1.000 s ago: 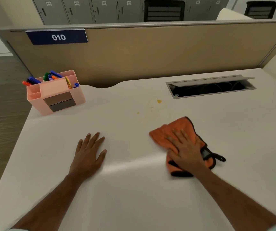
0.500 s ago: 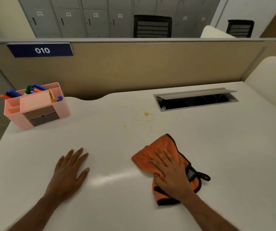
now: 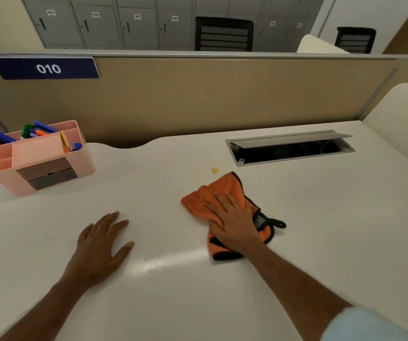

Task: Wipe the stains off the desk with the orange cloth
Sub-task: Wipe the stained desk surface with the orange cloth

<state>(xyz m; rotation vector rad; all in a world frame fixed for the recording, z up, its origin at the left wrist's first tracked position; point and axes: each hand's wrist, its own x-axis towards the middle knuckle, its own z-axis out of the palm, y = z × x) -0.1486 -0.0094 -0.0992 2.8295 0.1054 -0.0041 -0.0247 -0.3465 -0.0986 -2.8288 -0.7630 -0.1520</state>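
Observation:
An orange cloth (image 3: 205,195) with dark trim lies crumpled on the white desk (image 3: 321,217). My right hand (image 3: 235,222) presses flat on top of it, fingers spread and pointing away from me. Just beyond the cloth's far edge sits a small yellow stain (image 3: 214,170) with a faint smear around it, and a fainter speck (image 3: 179,192) lies left of the cloth. My left hand (image 3: 102,244) rests palm down on the bare desk, holding nothing.
A pink desk organiser (image 3: 40,158) with coloured pens stands at the back left. An open cable tray (image 3: 291,150) is set into the desk at the back right. A tan partition (image 3: 210,99) closes off the far edge.
My right hand has pushed the cloth away from me towards the yellow stain, so its far edge now nearly touches it. The left hand stays flat on the desk.

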